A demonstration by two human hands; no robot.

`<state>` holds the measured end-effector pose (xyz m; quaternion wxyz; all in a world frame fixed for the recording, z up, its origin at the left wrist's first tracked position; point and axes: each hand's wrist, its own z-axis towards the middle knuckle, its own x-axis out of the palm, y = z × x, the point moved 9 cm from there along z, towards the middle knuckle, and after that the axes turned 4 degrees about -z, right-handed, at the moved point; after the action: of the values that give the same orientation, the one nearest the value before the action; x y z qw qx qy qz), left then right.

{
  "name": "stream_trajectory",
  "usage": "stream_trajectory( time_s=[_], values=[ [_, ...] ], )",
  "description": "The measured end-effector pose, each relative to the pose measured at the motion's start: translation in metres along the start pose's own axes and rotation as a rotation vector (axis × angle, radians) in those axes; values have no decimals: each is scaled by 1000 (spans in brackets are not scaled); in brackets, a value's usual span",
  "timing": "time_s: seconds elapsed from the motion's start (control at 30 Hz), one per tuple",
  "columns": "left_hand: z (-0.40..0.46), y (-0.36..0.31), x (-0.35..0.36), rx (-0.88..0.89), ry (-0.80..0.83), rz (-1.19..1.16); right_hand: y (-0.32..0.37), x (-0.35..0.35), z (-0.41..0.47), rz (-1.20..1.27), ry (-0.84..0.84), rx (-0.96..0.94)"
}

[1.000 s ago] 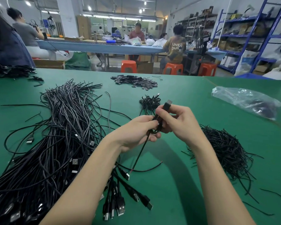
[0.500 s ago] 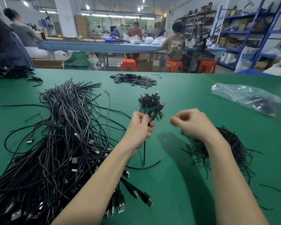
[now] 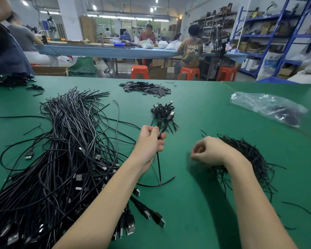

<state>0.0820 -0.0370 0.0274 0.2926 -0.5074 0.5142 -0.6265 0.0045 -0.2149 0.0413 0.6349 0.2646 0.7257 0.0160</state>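
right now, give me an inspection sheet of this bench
surface: green table, no spills seen
job's things: black cable held up, its loose end lying on the table; pile of short black ties under the right hand; small heap of bundled cables beyond the left hand
clutter: pile of flat black pieces near the far edge; clear plastic bag at far right
hands: left hand grips the black cable; right hand is curled over the ties, blurred, contents unclear
cables: big heap of USB cables on the left, plugs toward the near edge
surroundings: people at a blue worktable, orange stools, blue shelving
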Motion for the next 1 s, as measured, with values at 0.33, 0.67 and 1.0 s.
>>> stream_trajectory(
  time_s=[0.33, 0.67, 1.0],
  values=[
    [1, 3, 5, -15, 24, -109, 70, -42, -20, 1204, -272, -528],
    [-8, -9, 14, 61, 66, 76, 82, -31, -25, 619, -529, -568],
    [-9, -19, 20, 107, 127, 188, 82, -36, -25, 569, -559, -578]
  ],
)
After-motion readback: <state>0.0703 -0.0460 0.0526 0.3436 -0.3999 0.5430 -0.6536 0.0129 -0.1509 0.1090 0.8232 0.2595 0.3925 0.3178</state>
